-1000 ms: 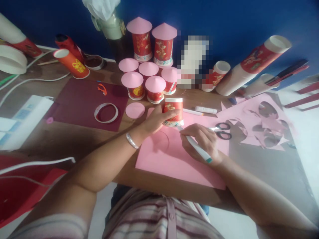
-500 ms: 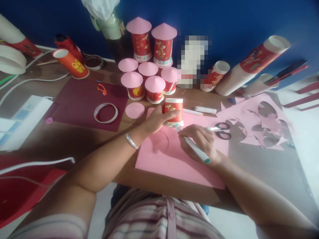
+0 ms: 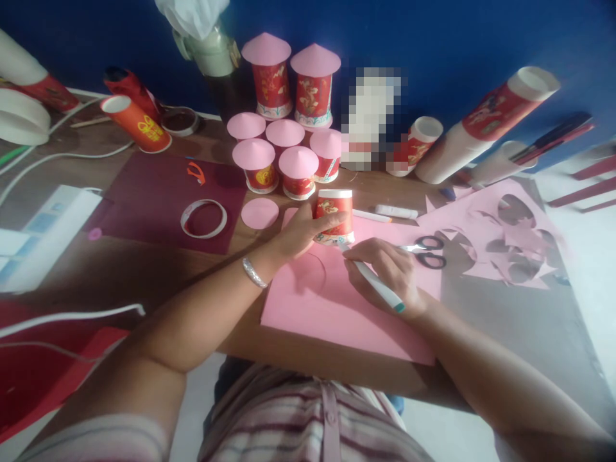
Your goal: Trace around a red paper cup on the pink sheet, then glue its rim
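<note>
My left hand (image 3: 301,234) is closed around a red paper cup (image 3: 333,215) that stands upside down on a pink paper sheet (image 3: 332,308). My right hand (image 3: 389,273) grips a white marker (image 3: 373,282) with a green end, its tip at the cup's rim on the paper. A curved pen line shows on the pink sheet beside my left hand. A silver bracelet sits on my left wrist.
Several red cups with pink cone lids (image 3: 283,157) stand behind. A pink paper disc (image 3: 260,213), a tape ring (image 3: 204,218) on maroon paper, black-handled scissors (image 3: 428,251), a glue stick (image 3: 397,211), pink offcuts (image 3: 505,240) and cup stacks (image 3: 486,122) lie around.
My right hand has crept a little to the left with the marker along the cup's base. The left hand and the cup stay put.
</note>
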Motion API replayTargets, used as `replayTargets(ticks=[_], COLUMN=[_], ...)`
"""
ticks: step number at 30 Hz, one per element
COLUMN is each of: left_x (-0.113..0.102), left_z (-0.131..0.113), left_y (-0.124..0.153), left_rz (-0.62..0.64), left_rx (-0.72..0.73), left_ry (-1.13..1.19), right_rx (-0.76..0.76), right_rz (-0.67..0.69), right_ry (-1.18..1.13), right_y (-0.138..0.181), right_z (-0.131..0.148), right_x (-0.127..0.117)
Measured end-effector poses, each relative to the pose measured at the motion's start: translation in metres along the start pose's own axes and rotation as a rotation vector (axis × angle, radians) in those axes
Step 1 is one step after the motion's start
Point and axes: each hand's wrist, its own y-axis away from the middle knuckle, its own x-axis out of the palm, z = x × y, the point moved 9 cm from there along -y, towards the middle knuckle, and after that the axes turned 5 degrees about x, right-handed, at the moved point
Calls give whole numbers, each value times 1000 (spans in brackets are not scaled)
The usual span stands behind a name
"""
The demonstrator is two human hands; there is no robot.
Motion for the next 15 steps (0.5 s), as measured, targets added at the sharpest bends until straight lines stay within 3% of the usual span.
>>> replayTargets(ticks=[15], left_x=[1], left_z=[0], left_y=[0], left_rz=[27], left_rx=[5], left_ry=[13], right_rx=[2], right_rz=[-31], right_ry=[11], right_y=[1], right_z=[-3], right_x=[-3])
